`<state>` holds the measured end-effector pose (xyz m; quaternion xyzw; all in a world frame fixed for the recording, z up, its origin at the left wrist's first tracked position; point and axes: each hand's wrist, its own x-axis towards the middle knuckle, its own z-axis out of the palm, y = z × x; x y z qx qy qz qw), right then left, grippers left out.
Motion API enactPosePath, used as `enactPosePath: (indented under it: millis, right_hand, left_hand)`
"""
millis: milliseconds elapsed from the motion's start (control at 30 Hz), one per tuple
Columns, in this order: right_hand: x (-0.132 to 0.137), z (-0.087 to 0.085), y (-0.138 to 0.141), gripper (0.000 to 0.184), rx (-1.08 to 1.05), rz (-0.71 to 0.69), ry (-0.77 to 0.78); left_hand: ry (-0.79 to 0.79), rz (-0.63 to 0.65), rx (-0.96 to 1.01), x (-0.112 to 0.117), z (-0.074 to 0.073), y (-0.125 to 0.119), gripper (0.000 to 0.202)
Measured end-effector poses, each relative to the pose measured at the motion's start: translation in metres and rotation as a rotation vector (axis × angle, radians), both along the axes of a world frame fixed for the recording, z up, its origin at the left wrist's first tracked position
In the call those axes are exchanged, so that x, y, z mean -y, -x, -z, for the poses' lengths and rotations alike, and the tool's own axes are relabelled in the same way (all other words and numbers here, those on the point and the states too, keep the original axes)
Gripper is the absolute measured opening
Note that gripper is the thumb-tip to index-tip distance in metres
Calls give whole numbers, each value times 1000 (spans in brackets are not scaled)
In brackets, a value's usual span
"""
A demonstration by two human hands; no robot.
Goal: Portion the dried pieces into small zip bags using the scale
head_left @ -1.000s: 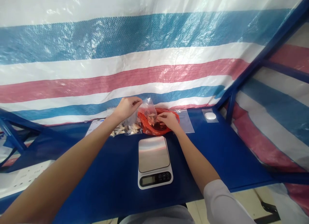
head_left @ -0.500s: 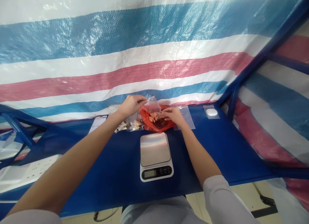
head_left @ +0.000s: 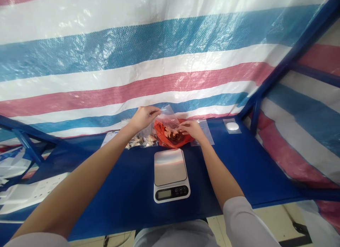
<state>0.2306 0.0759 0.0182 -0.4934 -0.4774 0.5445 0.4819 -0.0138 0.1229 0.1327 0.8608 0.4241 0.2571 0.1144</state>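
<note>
My left hand (head_left: 142, 119) pinches the top corner of a transparent plastic bag (head_left: 170, 120) that holds pale pinkish pieces. My right hand (head_left: 190, 128) grips the bag's lower edge, just above a crumpled orange-red plastic bag (head_left: 170, 138) with dark contents. Under my left wrist lies a transparent bag of small pale wrapped pieces (head_left: 140, 142). A digital kitchen scale (head_left: 170, 174) with a steel top stands in front of my hands, touching neither.
A phone (head_left: 109, 138) lies at the left on the blue table (head_left: 106, 197). A flat transparent sleeve (head_left: 207, 133) and a small white object in plastic (head_left: 232, 126) lie to the right. A white power strip (head_left: 32, 192) sits at the lower left. A striped tarp (head_left: 132, 62) forms the back wall.
The transparent bag now looks flatter and more stretched between my hands, and both hands sit slightly further right. The view has tilted a little. The scale has not moved on the table.
</note>
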Motion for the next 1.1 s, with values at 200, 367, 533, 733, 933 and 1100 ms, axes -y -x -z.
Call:
enactPosePath:
  millis: [200,367,533,733,933,1100]
  right_hand:
    - [3,-4,1,21,-73,-11,-2]
    - [7,-8,0,30,-111,-4,32]
    - [12,-13,-2,36,-133,41,36]
    - [25,-16,2,40,-152,109,34]
    - [37,-8,22,44,-141,176,81]
    - [36,-4,35,39,-91,125,-54]
  left_hand:
    - [41,-29,37,4,4,-5,32]
    - [97,-45,72,7,2,-3,30]
    - [113,-50,85,11,-1,4,30]
    - [92,-113,140,18,1,4,31]
    - [109,-171,214,28,6,4,32]
    - [134,-176,220,29,11,6,31]
